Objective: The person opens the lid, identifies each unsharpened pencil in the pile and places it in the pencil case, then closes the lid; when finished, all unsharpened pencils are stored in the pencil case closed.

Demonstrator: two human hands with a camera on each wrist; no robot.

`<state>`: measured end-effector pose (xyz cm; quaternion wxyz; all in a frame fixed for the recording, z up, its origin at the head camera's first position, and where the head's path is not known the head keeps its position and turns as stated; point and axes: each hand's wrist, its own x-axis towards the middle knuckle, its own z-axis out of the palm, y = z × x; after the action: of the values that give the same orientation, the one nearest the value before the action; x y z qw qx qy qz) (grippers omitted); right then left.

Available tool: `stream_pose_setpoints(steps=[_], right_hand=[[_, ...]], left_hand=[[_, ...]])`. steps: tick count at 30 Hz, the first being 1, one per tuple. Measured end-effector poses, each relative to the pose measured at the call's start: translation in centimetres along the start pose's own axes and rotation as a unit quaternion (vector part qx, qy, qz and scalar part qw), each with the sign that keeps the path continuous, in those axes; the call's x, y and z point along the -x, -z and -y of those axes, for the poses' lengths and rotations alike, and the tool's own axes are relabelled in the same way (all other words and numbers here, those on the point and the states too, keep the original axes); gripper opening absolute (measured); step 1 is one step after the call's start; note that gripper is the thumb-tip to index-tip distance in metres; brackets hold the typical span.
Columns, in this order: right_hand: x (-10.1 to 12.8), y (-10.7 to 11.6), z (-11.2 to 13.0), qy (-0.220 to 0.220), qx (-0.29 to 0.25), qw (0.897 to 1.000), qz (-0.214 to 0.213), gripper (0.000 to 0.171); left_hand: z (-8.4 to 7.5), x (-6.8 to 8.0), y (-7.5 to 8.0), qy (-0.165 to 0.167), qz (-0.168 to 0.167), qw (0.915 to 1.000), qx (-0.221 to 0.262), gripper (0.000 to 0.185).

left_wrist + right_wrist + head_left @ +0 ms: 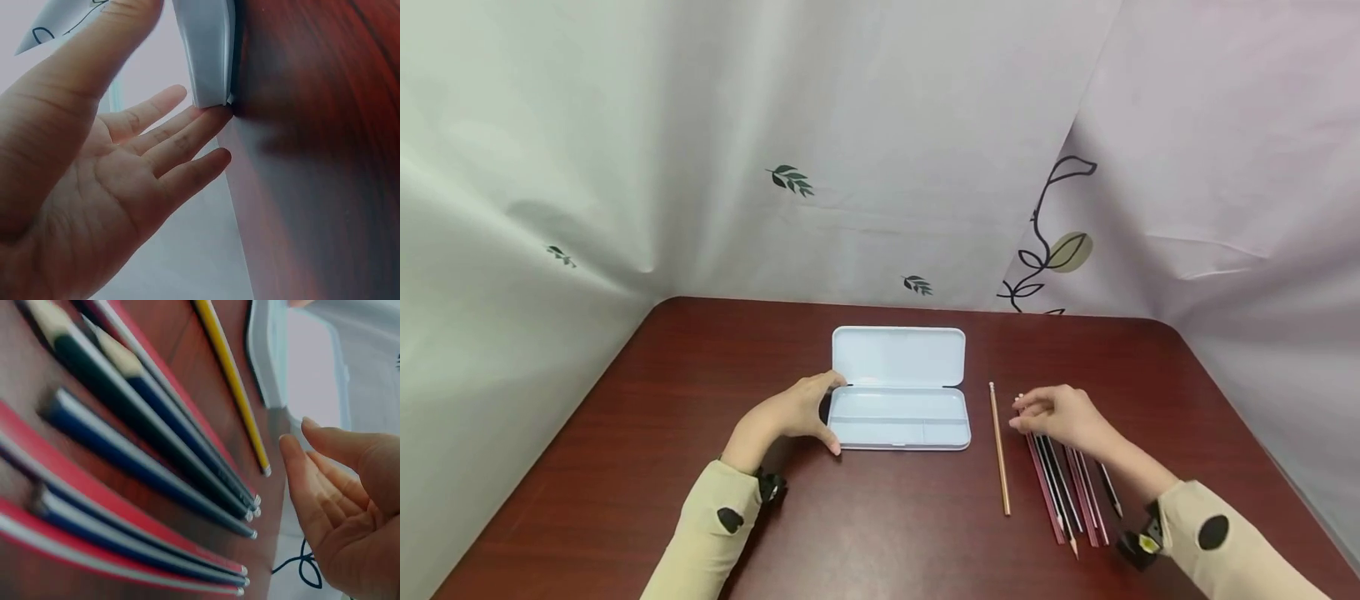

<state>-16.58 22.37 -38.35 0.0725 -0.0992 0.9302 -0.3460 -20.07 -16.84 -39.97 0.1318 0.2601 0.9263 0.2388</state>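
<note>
Head view: an open white pencil case (898, 410) lies at the centre of a dark red table (625, 467), its lid (898, 356) folded flat toward the top of the frame. The left hand (797, 411) rests against the case's left end, fingers straight and spread, gripping nothing; in the left wrist view the fingertips (212, 119) touch a corner of the case (206, 50), most of which is cut off at the top edge. A lone yellow pencil (999, 450) lies just right of the case. Further right, the right hand (1060, 417) hovers over the upper ends of a row of pencils (1063, 492), hiding them; its fingers are loosely extended, and contact cannot be made out. The right wrist view shows the pencils (144, 456) blurred.
</note>
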Motion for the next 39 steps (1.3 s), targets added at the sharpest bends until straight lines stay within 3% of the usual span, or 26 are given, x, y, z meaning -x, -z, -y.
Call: stream_pose_setpoints(steps=[7,13,21,29,35,39], right_hand=[[1.0,-2.8,1.0,-0.027,0.058,0.998,-0.020,0.044],[0.5,-4.2,1.7,-0.057,0.088,0.994,-0.025,0.034],[-0.3,-4.0,1.6,-0.084,-0.002,0.995,0.062,0.025],[-1.0,-2.8,1.9,-0.090,-0.047,0.982,0.156,0.022],[-2.6,0.4,3.3,-0.085,-0.046,0.980,0.172,0.013],[-4.1,1.9,4.1,-0.051,-0.065,0.983,0.166,0.013]], left_hand=[[-0.3,0.1,0.0,0.021,0.008,0.9998,-0.002,0.092],[-0.6,-0.2,-0.1,0.027,0.004,0.9996,0.011,0.091],[-0.5,-0.2,-0.3,0.042,0.002,0.9990,0.017,0.091],[-0.9,-0.2,-0.2,0.056,0.005,0.9982,0.023,0.092],[-0.9,-0.3,-0.2,0.067,0.005,0.9974,0.026,0.092],[-0.9,-0.3,-0.1,0.067,0.006,0.9975,0.023,0.093]])
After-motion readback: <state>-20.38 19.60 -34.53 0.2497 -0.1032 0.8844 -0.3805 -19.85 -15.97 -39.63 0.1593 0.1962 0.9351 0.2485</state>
